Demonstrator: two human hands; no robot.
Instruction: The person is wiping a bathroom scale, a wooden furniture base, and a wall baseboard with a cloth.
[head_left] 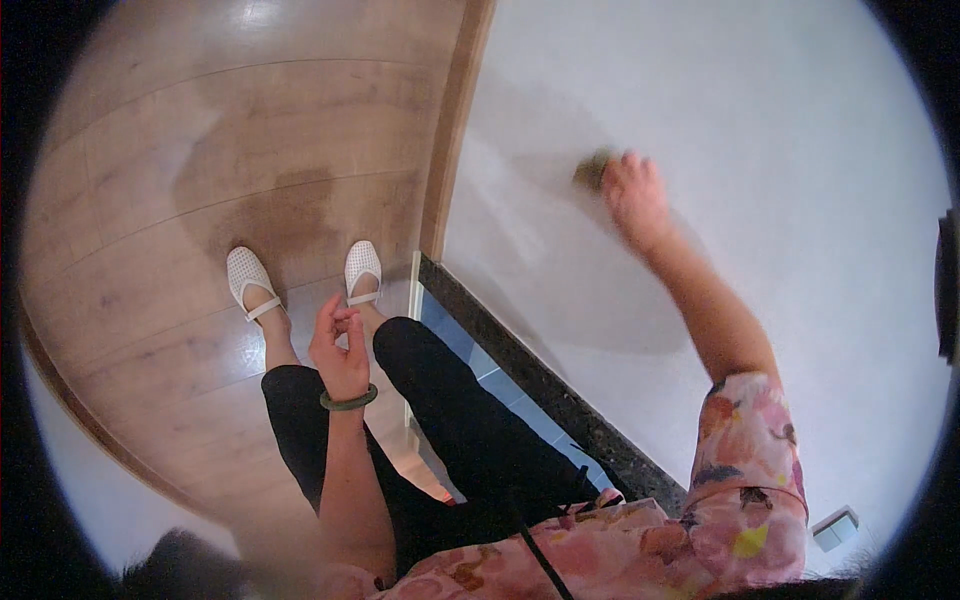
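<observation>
My right hand (634, 200) is stretched out to the white wall (780, 120) on the right, its fingers closed on a small olive-green sponge (593, 172). Motion blurs the sponge, which appears to lie against the wall surface; part of it is hidden by the fingers. My left hand (340, 345) hangs in front of my legs with loosely bent fingers, the thumb apart from them and nothing visible in it. A dark green bangle (348, 398) circles the left wrist.
Wood-plank floor (130, 260) lies under my white shoes (248, 280). A brown baseboard (455, 130) and a dark speckled stone edge (540, 370) run along the wall's foot. Blue tiles (505, 390) show beside my leg. A wall switch (836, 528) sits at lower right.
</observation>
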